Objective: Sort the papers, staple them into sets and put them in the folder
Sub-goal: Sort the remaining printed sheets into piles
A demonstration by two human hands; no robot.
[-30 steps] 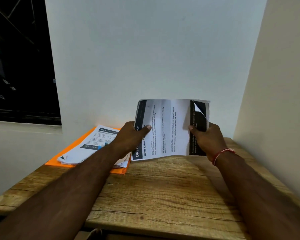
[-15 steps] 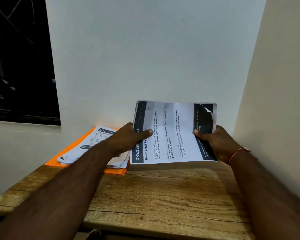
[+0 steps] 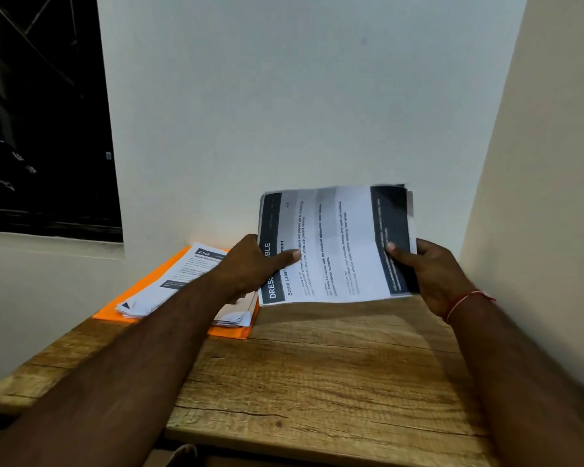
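I hold a small set of printed papers [image 3: 338, 244] upright above the back of the wooden table [image 3: 317, 372], turned sideways with dark bands at both ends. My left hand [image 3: 253, 267] pinches its left end, thumb on the front. My right hand [image 3: 432, 271] pinches its right end at the dark band. An orange folder [image 3: 142, 291] lies flat at the back left with a loose stack of printed papers [image 3: 189, 274] on top, partly hidden by my left forearm. No stapler is in view.
A white wall stands close behind the table and another wall closes the right side. A dark window is at the upper left. The table's front edge runs near the bottom of the view.
The held sheets have spread flatter and tilted back, the curled top right corner has flattened, and my right hand has shifted a little to the right.
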